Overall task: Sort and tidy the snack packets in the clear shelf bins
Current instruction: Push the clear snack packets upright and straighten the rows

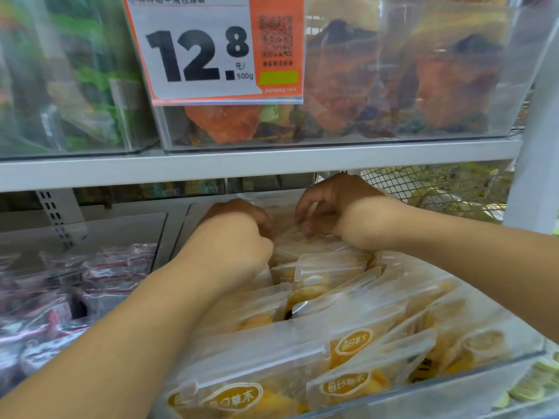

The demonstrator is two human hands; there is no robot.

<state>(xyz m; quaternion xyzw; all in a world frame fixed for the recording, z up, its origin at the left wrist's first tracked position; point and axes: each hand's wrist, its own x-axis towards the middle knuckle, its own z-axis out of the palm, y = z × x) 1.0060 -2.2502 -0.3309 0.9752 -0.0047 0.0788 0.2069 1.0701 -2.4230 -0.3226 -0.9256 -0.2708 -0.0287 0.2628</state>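
A: So, where are the hands?

B: Both are deep in the big clear plastic bin on the lower shelf. The left hand is at the back, and the right hand is just beside it.

A: Are they holding something?

B: The right hand's fingers curl down onto the tops of the see-through packets with yellow snacks and orange oval labels. They look like they pinch a packet edge. The left hand is curled too, with its fingers down among the packets, but I cannot tell what it grips.

A: How do the packets sit?

B: They stand in rows, leaning back, and they fill the bin from front to back.

A: What is next to that bin?

B: On the left is another clear bin with dark packets with red stripes. On the right there is white wire mesh.

A: And above?

B: A grey shelf edge. On top of it sit clear bins with orange snack bags and green bags. An orange and white price sign reads 12.8 for 500g.
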